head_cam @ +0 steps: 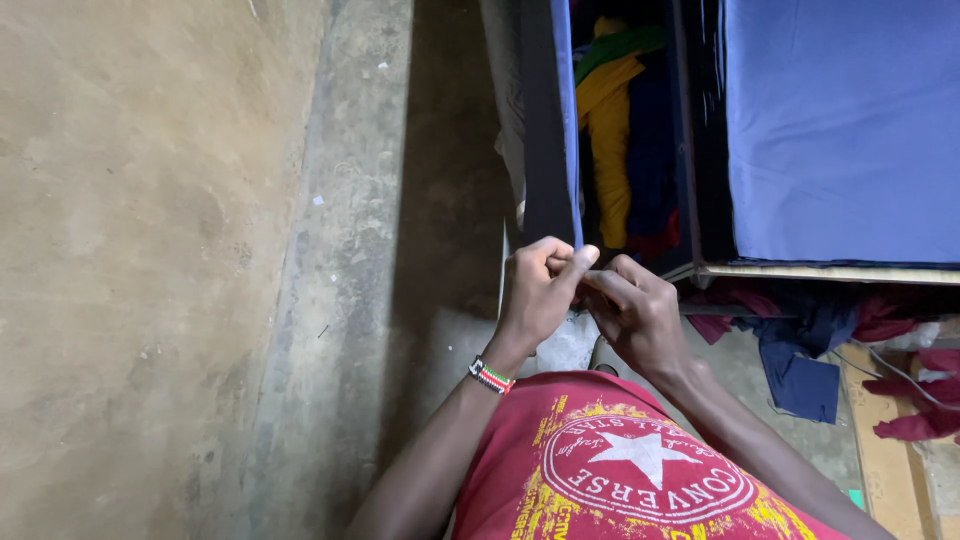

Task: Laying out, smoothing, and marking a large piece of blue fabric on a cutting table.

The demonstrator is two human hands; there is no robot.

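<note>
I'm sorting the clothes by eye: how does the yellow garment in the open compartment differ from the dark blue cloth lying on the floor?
The yellow garment hangs upright inside the compartment; the dark blue cloth lies crumpled on the floor below. The yellow one is bright, the blue one dark. Both are untouched by either hand.

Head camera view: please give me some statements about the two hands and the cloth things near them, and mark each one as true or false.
1. Both hands pinch the lower end of a blue fabric edge. True: the left hand and right hand meet there.
2. The left wrist is bare. False: it wears a beaded wristband.
3. Yellow cloth hangs inside the opening behind the hands. True.
4. The person wears a green shirt. False: the shirt is red with a yellow and white print.
5. Red and dark blue cloth pieces lie low on the right. True.
</note>
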